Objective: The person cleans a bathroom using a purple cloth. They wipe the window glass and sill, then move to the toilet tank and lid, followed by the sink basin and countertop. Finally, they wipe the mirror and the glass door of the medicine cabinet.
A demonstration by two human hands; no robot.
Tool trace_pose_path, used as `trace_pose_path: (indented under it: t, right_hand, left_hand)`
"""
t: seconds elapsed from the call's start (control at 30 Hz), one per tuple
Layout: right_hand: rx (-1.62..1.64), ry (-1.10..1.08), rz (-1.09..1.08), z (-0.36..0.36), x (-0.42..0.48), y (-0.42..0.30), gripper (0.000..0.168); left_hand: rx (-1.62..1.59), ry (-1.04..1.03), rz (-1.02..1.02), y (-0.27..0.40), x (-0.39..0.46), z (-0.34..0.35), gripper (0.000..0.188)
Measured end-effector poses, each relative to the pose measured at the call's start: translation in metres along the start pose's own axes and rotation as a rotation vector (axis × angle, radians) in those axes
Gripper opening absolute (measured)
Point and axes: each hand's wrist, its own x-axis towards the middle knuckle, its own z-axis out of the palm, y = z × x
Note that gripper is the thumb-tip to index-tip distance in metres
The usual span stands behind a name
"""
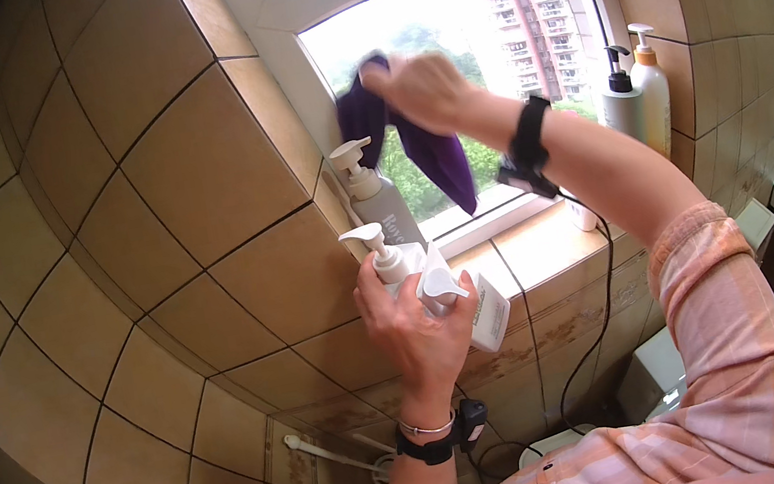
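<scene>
My left hand (416, 328) grips two white pump bottles at the front edge of the tiled window sill (547, 247). One white pump bottle (388, 266) is upright between the fingers. The other white pump bottle (490, 311) bears printing, tilts outward and leans away under my thumb. Higher up, my right hand (428, 91) is closed on a dark purple cloth (437, 162), which hangs in front of the window pane (427, 15) near the left side of its white frame (279, 39). Motion blurs this hand, so contact with the glass cannot be told.
A grey pump bottle (385, 208) stands in the sill's left corner, just behind my left hand. At the right end are a grey bottle with a black pump (623, 102) and a white-and-yellow pump bottle (652, 93). A black cable (612, 297) dangles from my right wrist strap.
</scene>
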Motion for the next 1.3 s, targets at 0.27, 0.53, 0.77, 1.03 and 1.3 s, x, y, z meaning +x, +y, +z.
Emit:
trace_pose_path:
  t: [0.27,0.53,0.77,1.03,1.3]
  right_hand:
    - [-0.069,-0.051,-0.185,0.009,-0.035,-0.042,0.035]
    - [0.044,-0.65,-0.367,0.022,-0.153,-0.05,0.013]
    - [-0.177,-0.909,-0.126,-0.039,-0.086,0.004,0.009]
    - [-0.109,-0.248,0.223,-0.039,-0.051,0.03,0.011]
    - [0.09,-0.709,-0.118,-0.011,-0.165,-0.029,0.014]
  left_hand:
    - [0.023,0.015,0.032,-0.004,-0.003,-0.003,0.039]
    - [-0.078,0.028,-0.016,-0.004,-0.003,0.004,0.039]
    - [-0.018,0.035,0.009,0.001,-0.002,0.004,0.04]
    - [-0.048,0.02,0.023,-0.005,-0.002,0.004,0.041]
    - [-0.041,0.015,0.004,-0.002,-0.001,0.005,0.039]
